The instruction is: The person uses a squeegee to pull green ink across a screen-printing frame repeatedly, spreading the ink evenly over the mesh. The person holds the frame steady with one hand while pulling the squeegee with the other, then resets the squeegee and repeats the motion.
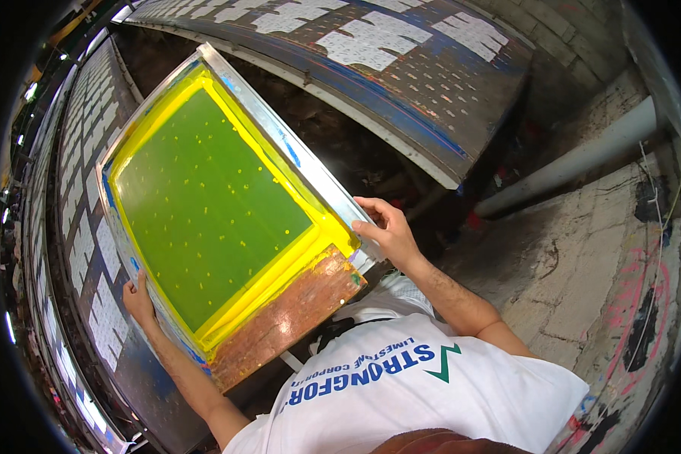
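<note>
Both my hands hold a large screen-printing frame (pixel 212 204) with a metal border, tilted in front of my body. Its green mesh is edged in bright yellow, and small yellow spots are scattered over it. Blue paint smears mark the metal. A stained reddish-brown wooden board (pixel 287 318) runs along the near end. My left hand (pixel 138 301) grips the left rail, its fingers partly hidden by the frame. At the near right corner, my right hand (pixel 386 231) is closed around the right rail, thumb on top.
A long dark printing table (pixel 121 393) with rows of pale cut fabric pieces (pixel 107 321) stretches along my left. Another table (pixel 446 113) carrying similar pieces lies beyond the frame, across a dark gap. At right, a thick grey pipe (pixel 575 159) slants along a rough, paint-marked block wall (pixel 545 272).
</note>
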A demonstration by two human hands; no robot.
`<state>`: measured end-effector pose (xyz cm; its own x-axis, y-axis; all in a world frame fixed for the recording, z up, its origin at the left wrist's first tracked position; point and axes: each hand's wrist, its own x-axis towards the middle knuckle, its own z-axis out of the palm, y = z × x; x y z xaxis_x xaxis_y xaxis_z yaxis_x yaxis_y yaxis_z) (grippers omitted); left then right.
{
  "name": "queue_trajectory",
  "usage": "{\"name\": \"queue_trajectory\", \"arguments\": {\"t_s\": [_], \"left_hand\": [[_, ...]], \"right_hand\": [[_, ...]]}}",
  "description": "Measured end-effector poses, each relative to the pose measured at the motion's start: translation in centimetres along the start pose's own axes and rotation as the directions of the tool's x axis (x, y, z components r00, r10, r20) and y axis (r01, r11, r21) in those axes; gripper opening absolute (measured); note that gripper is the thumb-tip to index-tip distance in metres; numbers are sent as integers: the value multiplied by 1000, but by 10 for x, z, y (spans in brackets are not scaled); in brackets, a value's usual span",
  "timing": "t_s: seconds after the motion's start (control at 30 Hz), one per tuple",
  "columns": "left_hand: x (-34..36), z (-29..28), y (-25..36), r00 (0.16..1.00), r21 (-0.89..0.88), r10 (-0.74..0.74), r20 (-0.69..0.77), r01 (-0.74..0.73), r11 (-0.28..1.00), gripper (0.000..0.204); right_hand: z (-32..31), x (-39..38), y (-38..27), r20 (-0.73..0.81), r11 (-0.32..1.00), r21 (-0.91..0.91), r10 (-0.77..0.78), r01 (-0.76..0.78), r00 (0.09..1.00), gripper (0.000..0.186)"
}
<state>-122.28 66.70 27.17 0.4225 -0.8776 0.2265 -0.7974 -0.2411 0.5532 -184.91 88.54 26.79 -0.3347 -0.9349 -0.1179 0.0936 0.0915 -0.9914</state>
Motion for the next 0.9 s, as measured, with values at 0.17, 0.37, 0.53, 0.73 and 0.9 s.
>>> {"name": "queue_trajectory", "arguments": {"t_s": [0.17,0.37,0.53,0.73,0.9], "left_hand": [[-37,70,96,999,-44,43,-9,-43,998,62],[-104,138,236,988,-93,141,58,-135,986,46],[-168,249,382,989,74,48,138,-58,996,68],[-141,402,410,980,122,80,180,-103,987,87],[-138,473,305,979,129,26,204,-53,990,93]], "right_hand": [[-105,42,-7,-21,999,27,39,-39,999,55],[-279,87,-25,21,991,132,-9,6,1000,62],[-449,135,-70,22,995,93,26,-28,999,64],[-495,211,-7,-78,995,98,-14,21,997,58],[-432,227,125,-49,998,56,9,-6,999,58]]}}
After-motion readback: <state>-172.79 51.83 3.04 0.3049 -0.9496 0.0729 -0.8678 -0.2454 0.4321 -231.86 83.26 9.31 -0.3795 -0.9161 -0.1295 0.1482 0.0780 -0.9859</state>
